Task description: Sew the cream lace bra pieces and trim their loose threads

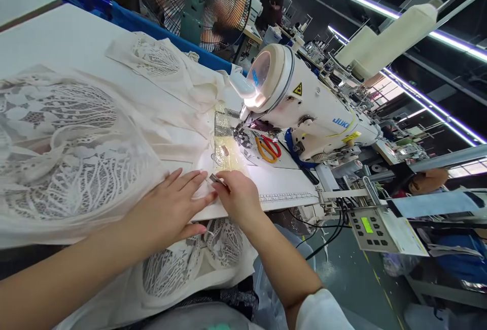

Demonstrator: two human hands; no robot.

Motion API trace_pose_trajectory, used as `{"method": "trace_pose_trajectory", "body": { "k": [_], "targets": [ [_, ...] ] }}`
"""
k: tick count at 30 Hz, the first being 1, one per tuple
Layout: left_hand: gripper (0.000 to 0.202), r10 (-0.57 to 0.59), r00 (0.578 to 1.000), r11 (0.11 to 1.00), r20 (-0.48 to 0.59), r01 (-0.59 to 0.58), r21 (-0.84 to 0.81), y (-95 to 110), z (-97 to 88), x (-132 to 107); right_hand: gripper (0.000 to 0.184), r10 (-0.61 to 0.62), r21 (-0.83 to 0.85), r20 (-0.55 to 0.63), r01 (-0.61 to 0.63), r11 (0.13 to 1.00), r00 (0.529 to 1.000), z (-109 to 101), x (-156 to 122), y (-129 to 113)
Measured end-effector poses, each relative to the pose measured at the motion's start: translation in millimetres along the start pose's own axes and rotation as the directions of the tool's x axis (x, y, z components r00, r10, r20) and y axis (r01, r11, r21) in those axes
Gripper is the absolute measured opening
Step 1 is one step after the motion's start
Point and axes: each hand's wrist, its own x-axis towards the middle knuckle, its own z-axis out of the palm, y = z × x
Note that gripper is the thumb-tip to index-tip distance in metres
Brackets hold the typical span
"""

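Observation:
Cream lace fabric (76, 152) lies spread across the white sewing table (57, 41). My left hand (171, 208) rests flat on the fabric's plain edge, fingers stretched out. My right hand (238, 195) is closed in a pinch around a small metal tool (217, 179), whose tip touches the fabric just beside my left fingertips. Both hands are a short way in front of the needle area (243, 137) of a white Juki sewing machine (304, 107), whose lamp lights the cloth.
Orange-handled scissors (268, 147) lie on the machine bed. A control panel (371, 228) with a green display hangs at the right. A large fan (198, 0) stands behind the table. A person stands far back among other machines. A ruler strip (285, 197) marks the table edge.

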Motion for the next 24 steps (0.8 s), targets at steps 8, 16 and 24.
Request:
{"method": "trace_pose_trajectory", "body": {
  "k": [8,16,24],
  "targets": [
    [0.050,-0.016,0.996,1.000,-0.093,0.014,-0.021,2,1.1,-3,0.022,-0.077,-0.095,-0.130,0.065,0.993,0.989,14,-1,2],
    [0.051,-0.018,0.993,1.000,-0.113,0.020,0.023,4,1.7,-2,0.022,-0.108,-0.220,-0.076,0.089,0.972,0.991,12,0,-2],
    [0.059,-0.023,0.996,0.999,-0.088,0.027,0.042,7,-4.4,0,0.016,-0.139,-0.285,0.010,0.136,0.949,0.990,1,-12,5]
  ]
}}
